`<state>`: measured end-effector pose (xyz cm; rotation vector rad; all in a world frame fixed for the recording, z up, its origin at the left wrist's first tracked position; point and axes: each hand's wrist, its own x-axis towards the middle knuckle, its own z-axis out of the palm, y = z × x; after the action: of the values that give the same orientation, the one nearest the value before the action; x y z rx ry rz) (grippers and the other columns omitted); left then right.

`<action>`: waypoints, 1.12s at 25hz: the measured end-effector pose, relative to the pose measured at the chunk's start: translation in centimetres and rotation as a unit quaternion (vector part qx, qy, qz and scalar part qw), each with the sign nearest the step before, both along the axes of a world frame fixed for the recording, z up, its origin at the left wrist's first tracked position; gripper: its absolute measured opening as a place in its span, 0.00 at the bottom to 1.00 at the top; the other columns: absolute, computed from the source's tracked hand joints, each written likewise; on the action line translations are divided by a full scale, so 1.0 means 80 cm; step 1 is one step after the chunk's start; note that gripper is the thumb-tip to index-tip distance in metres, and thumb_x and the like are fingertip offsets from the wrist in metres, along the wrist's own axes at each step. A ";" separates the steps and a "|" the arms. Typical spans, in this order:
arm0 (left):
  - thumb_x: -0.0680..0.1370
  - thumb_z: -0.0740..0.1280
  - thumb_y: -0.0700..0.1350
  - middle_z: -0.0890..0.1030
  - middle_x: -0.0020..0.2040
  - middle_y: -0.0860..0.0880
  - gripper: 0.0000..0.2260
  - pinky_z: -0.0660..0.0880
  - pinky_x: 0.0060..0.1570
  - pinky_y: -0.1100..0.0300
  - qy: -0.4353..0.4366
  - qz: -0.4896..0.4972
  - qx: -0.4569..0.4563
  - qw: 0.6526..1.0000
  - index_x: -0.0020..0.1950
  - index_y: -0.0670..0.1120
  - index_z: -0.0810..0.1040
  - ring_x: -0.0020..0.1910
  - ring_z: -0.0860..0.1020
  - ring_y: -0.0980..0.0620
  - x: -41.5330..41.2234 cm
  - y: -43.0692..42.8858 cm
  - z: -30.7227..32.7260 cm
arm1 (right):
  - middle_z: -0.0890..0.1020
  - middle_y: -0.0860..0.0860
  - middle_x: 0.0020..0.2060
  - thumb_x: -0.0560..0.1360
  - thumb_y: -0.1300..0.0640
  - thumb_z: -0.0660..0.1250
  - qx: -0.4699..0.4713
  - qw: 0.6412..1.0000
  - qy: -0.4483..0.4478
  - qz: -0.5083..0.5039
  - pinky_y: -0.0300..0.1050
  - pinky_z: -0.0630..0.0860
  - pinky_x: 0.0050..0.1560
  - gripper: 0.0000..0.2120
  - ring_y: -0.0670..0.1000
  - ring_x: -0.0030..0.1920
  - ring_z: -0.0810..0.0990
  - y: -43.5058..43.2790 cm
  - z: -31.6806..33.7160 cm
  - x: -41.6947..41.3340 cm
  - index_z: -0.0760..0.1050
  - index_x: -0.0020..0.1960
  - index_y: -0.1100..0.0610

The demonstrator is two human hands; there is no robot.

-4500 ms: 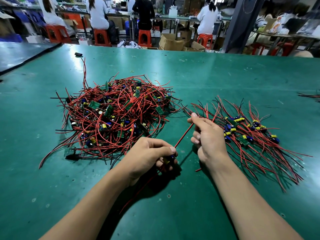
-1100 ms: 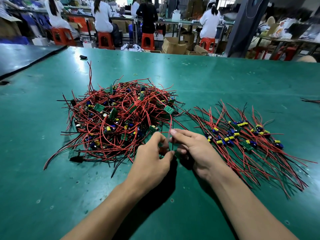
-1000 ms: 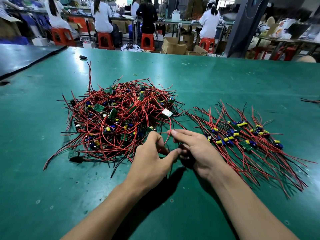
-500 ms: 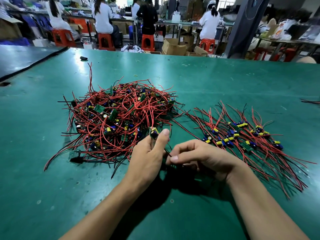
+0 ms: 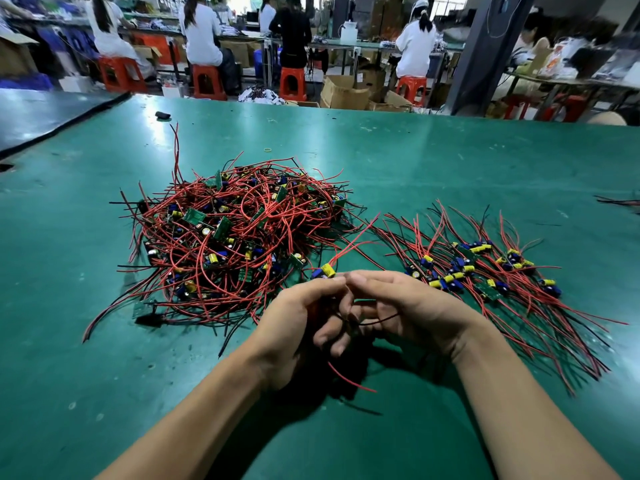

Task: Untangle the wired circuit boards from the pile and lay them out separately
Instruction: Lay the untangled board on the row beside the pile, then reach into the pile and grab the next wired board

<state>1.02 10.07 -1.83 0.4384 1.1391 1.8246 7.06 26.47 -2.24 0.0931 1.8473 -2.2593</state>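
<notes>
Head view: left hand (image 5: 298, 327) and right hand (image 5: 412, 306) both pinch the wires (image 5: 346, 248) of one board (image 5: 327, 270). Pile (image 5: 235, 237) lies toward the table's (image 5: 450, 161) left edge, sorted boards (image 5: 478, 268) toward its right.

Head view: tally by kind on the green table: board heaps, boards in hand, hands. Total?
Tangled pile: 1
Laid-out group: 1
Held wired board: 1
Hands: 2, left hand and right hand, both gripping that board's wires
Total: 5
</notes>
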 end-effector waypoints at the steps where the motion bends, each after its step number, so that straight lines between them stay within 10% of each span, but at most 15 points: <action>1: 0.74 0.61 0.46 0.60 0.19 0.47 0.14 0.68 0.23 0.63 -0.013 -0.004 0.011 1.000 0.30 0.42 0.73 0.18 0.62 0.50 -0.002 -0.001 0.000 | 0.83 0.48 0.44 0.71 0.40 0.75 -0.018 1.000 -0.002 -0.006 0.38 0.72 0.41 0.21 0.45 0.41 0.79 0.000 -0.001 0.000 0.83 0.59 0.50; 5: 0.71 0.61 0.44 0.60 0.20 0.48 0.10 0.65 0.23 0.62 -0.015 -0.047 -0.009 0.999 0.31 0.41 0.74 0.20 0.59 0.52 -0.003 -0.004 -0.002 | 0.81 0.55 0.44 0.72 0.45 0.76 -0.064 0.996 0.029 -0.049 0.41 0.76 0.40 0.24 0.50 0.39 0.81 -0.003 -0.003 -0.006 0.81 0.63 0.56; 12: 0.74 0.71 0.46 0.81 0.38 0.42 0.10 0.79 0.38 0.56 0.036 0.033 -0.067 0.997 0.51 0.41 0.78 0.35 0.82 0.45 -0.009 0.005 -0.014 | 0.80 0.56 0.36 0.69 0.44 0.73 0.037 0.984 0.059 -0.163 0.42 0.74 0.30 0.16 0.49 0.31 0.74 -0.008 0.000 -0.011 0.86 0.46 0.56; 19: 0.73 0.71 0.39 0.84 0.39 0.44 0.02 0.78 0.36 0.60 0.064 0.079 -0.058 0.993 0.42 0.44 0.79 0.37 0.84 0.46 -0.012 0.001 -0.013 | 0.75 0.52 0.29 0.67 0.47 0.76 0.096 0.967 0.093 -0.215 0.44 0.63 0.33 0.11 0.48 0.31 0.66 -0.021 -0.003 -0.012 0.82 0.36 0.54; 28: 0.75 0.69 0.35 0.83 0.39 0.38 0.05 0.78 0.37 0.56 0.143 0.111 -0.099 0.978 0.45 0.32 0.79 0.37 0.82 0.42 -0.011 -0.002 -0.017 | 0.83 0.48 0.34 0.70 0.53 0.78 0.124 0.968 0.127 -0.177 0.34 0.74 0.38 0.06 0.43 0.33 0.77 -0.015 -0.009 -0.012 0.85 0.43 0.54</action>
<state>0.11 9.92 -3.20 0.4828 1.6082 1.8523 6.09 25.24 -2.97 0.1986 2.4135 -2.3402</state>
